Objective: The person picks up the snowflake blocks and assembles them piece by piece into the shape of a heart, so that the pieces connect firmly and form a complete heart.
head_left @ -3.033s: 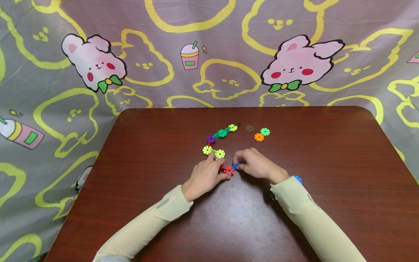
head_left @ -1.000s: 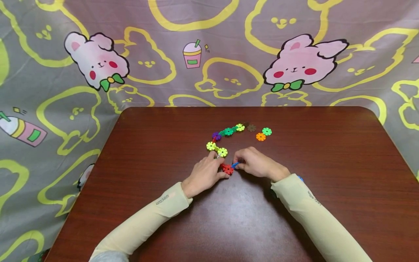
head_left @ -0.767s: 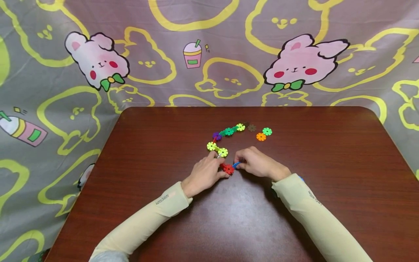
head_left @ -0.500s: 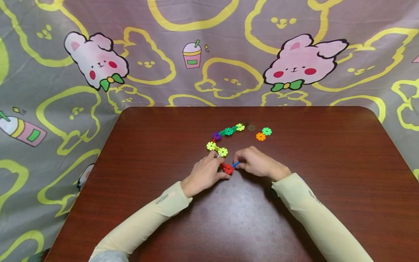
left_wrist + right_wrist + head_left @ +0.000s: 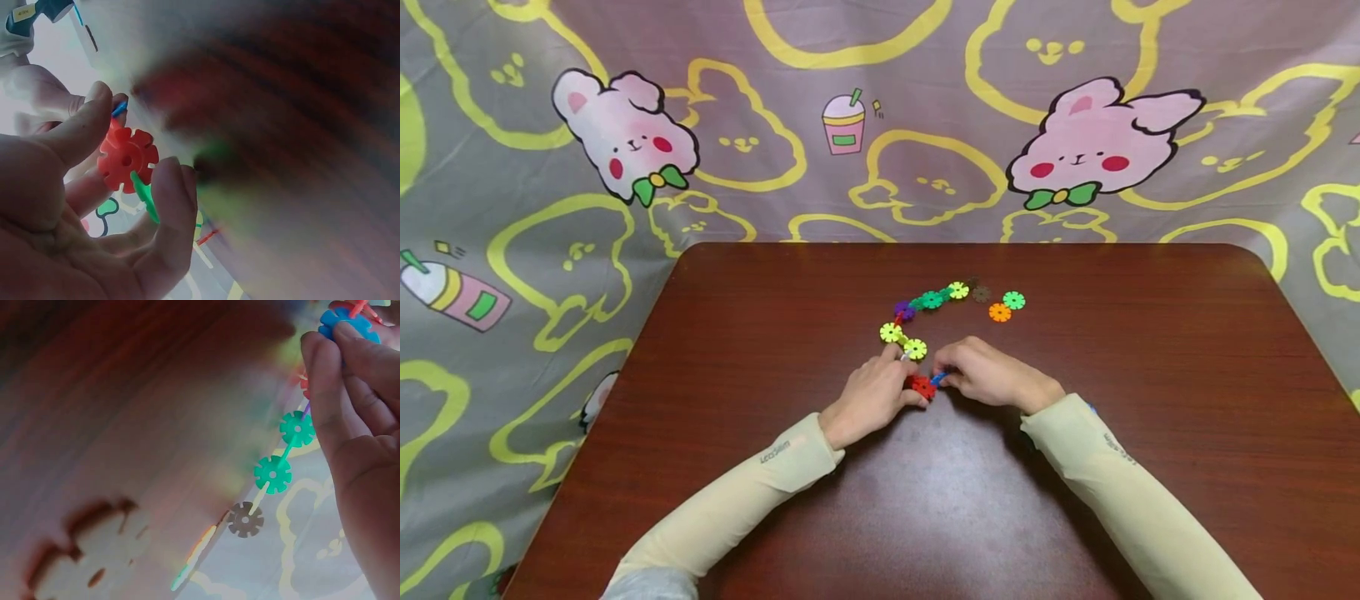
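A chain of interlocking plastic snowflake discs curves over the table in the head view. My left hand grips its near end, with a red disc between thumb and fingers. A green disc slots into that red disc by the fingertips. My right hand pinches a blue disc between thumb and forefinger. The blue disc's edge meets red teeth; how deeply they are joined I cannot tell. Farther along the chain are yellow discs, a purple disc and a teal disc.
An orange disc and a light green disc lie at the back right of the brown table. A brown disc lies by the chain's far end. Another blue disc peeks out behind the right sleeve. A patterned cloth hangs behind.
The chain's far part has shifted slightly rightward, closer to the brown disc. Both hands stay nearly in place, still holding the red and blue discs.
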### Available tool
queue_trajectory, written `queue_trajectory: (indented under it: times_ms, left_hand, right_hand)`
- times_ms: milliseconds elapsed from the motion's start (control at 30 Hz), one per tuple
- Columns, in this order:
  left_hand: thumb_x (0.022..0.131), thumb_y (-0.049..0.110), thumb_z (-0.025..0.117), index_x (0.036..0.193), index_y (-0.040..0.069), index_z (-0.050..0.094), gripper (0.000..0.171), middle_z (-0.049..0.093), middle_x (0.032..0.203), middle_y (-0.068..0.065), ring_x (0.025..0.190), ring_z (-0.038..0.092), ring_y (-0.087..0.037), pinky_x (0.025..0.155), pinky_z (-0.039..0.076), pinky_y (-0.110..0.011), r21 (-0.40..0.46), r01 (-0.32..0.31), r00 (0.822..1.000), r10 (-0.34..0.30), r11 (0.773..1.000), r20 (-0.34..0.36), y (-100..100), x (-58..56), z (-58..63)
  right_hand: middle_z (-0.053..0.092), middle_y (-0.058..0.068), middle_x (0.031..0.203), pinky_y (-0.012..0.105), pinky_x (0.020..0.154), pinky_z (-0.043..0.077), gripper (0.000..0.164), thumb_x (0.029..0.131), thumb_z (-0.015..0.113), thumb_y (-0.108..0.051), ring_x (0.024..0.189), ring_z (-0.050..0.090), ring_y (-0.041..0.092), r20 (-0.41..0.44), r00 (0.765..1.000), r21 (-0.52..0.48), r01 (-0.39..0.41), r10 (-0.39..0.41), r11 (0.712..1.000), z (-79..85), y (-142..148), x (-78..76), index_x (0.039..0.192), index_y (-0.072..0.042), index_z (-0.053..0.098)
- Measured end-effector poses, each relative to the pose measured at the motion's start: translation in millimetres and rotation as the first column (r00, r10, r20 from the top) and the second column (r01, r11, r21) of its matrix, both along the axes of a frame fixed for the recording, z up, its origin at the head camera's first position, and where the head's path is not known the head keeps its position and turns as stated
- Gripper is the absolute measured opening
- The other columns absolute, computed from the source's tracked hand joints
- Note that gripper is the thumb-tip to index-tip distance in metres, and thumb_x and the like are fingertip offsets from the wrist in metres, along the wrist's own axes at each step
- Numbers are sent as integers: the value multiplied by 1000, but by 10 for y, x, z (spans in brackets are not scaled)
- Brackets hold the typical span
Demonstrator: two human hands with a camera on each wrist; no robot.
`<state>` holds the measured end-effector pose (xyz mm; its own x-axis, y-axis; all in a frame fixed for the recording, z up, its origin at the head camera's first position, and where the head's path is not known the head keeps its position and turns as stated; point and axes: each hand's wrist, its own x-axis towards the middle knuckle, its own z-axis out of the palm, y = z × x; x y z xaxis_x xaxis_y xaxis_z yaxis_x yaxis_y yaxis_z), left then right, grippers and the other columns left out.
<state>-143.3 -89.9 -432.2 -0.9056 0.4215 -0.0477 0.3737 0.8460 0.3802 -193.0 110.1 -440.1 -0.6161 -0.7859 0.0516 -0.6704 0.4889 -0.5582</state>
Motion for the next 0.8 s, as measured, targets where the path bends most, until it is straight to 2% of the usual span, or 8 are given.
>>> queue_trajectory:
  times_ms: [167,400,500,667,800]
  left_hand:
    - [80,39,76,88,17,68,25,50,96,-5,66,52,-18,56,44,-32,54,-21,999,19,998,34,1,-26,-18]
    - [79,39,77,98,19,72,28,53,98,-3,68,51,-14,58,45,-30,91,-18,999,16,996,32,-27,-31,-16]
    - [79,40,77,99,19,72,29,53,99,-3,70,51,-14,57,45,-30,75,-30,999,27,997,42,-19,-34,4]
    - [80,43,76,94,18,70,29,53,97,-3,73,51,-17,58,44,-31,-1,-34,998,33,999,49,-1,-42,23]
    - [80,43,76,94,17,69,30,53,99,-4,77,48,-21,60,44,-32,-44,-37,998,40,998,53,-2,-39,31]
  right_hand:
    - [65,-5,81,23,70,48,17,86,61,4,72,55,7,-1,1000,-10,0,0,1000,10,11,-6,84,-11,67]
    - [65,-6,83,23,71,49,16,87,63,2,74,56,6,-5,1000,-28,9,-9,1000,50,0,7,86,-14,68]
    - [67,-6,85,24,73,51,14,88,65,0,76,58,6,9,1000,-17,21,-21,1000,48,5,0,86,-14,68]
    - [67,-6,89,27,76,51,9,88,68,-6,81,59,8,31,999,7,27,-27,1000,30,34,-19,90,-15,69]
    - [68,-2,96,32,78,52,12,86,71,-7,87,62,12,56,996,0,69,-68,998,55,137,-53,96,-13,69]
